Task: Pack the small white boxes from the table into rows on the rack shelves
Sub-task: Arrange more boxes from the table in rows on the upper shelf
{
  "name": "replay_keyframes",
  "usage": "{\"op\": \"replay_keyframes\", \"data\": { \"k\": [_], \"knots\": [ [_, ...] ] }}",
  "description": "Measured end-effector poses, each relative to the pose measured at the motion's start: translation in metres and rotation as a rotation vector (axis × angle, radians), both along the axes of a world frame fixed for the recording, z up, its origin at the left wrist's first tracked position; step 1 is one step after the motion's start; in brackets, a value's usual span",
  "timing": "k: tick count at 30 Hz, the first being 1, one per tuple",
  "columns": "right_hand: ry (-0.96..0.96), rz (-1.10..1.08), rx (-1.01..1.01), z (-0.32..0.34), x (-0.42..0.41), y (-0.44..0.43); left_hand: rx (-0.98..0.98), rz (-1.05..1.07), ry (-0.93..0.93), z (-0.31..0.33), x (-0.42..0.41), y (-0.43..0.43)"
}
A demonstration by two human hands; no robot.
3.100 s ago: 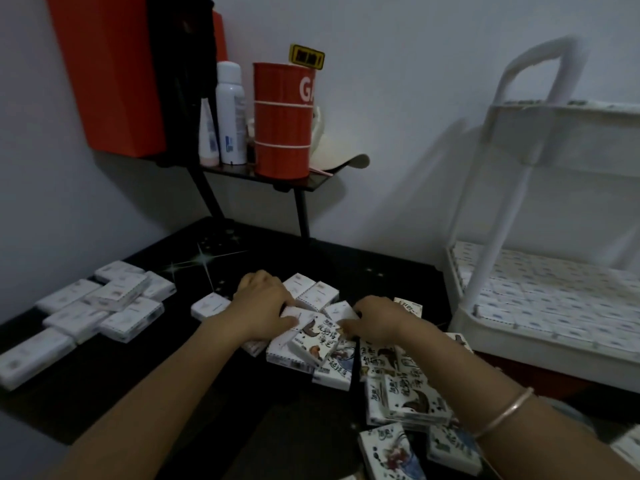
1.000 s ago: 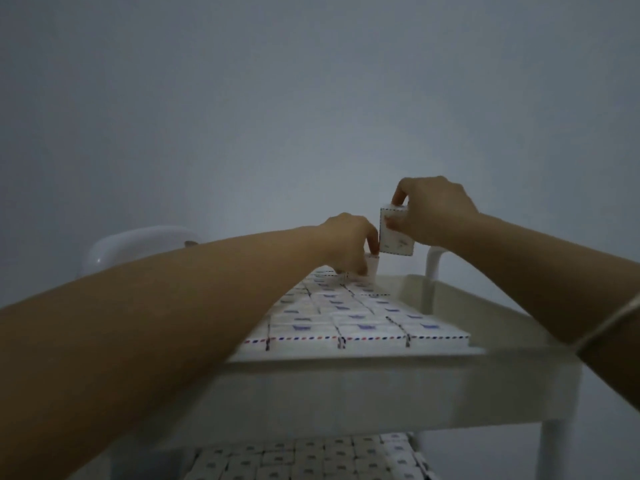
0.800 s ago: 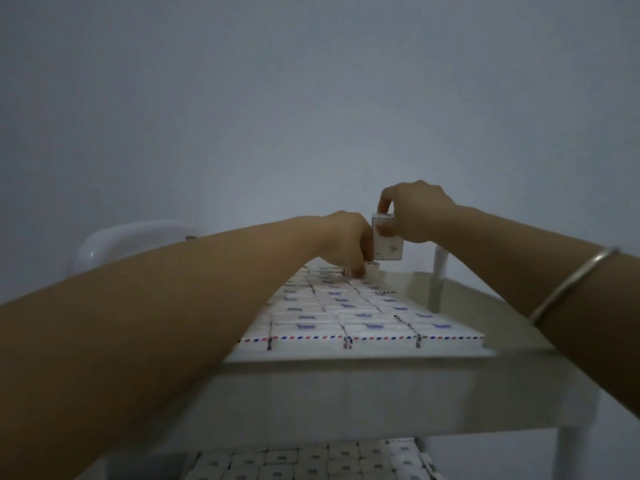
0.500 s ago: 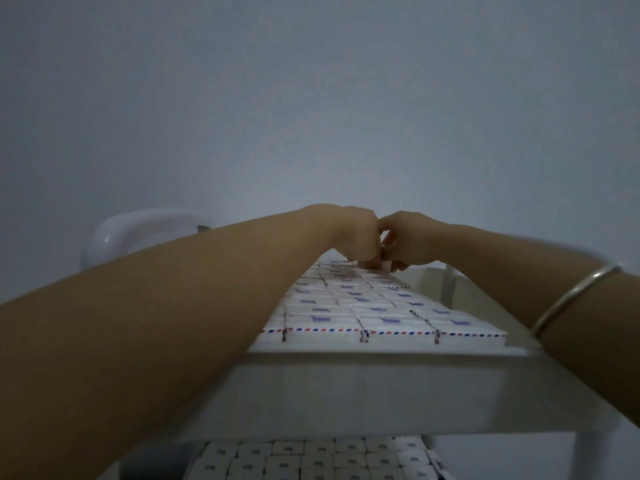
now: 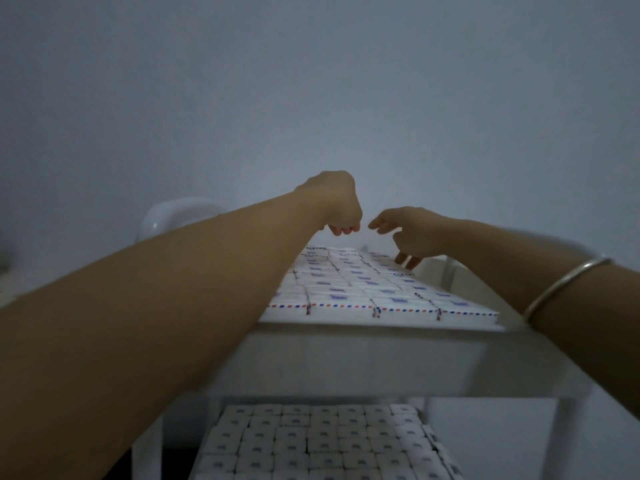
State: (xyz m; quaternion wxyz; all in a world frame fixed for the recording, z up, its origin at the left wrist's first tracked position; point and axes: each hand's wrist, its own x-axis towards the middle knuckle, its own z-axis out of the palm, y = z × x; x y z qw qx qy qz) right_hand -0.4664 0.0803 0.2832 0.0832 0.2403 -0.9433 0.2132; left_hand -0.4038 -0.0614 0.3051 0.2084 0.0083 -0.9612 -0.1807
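left hand (image 5: 334,202) risen; boxes (image 5: 398,304) flat, crosswise

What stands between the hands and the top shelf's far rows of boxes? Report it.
Nothing visible. The left hand and right hand hang above the small white boxes at the far end of the top shelf, only air between; neither visibly holds a box.

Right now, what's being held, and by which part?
Nothing visible. The left hand is curled, empty; the right hand hangs open over the boxes.
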Motion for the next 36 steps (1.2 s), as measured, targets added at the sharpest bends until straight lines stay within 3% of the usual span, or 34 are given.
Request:
{"op": "replay_keyframes", "data": {
  "k": [3,7,10,17,24,30,36],
  "knots": [
    [0.115,0.014,0.012,0.010,0.031,0.001,0.056,-0.004,0.098,0.003,0.022,0.003],
    [0.321,0.117,-0.050,0.011,0.093,0.000,0.138,-0.080,0.097,0.000,0.082,0.002],
    [0.067,0.322,-0.210,-0.010,0.148,-0.004,0.199,-0.152,0.130,-0.021,0.142,-0.010],
    [-0.090,0.576,-0.280,-0.055,0.240,-0.036,0.374,-0.231,0.216,-0.099,0.252,-0.060],
    [-0.270,0.651,-0.039,-0.187,0.289,-0.137,0.291,0.098,0.003,-0.215,0.317,-0.181],
    [-0.197,0.665,0.128,-0.275,0.310,-0.217,0.262,0.358,-0.123,-0.296,0.382,-0.276],
    [-0.010,0.436,0.151,-0.307,0.298,-0.288,0.132,0.517,-0.097,-0.342,0.404,-0.314]
  ]
}}
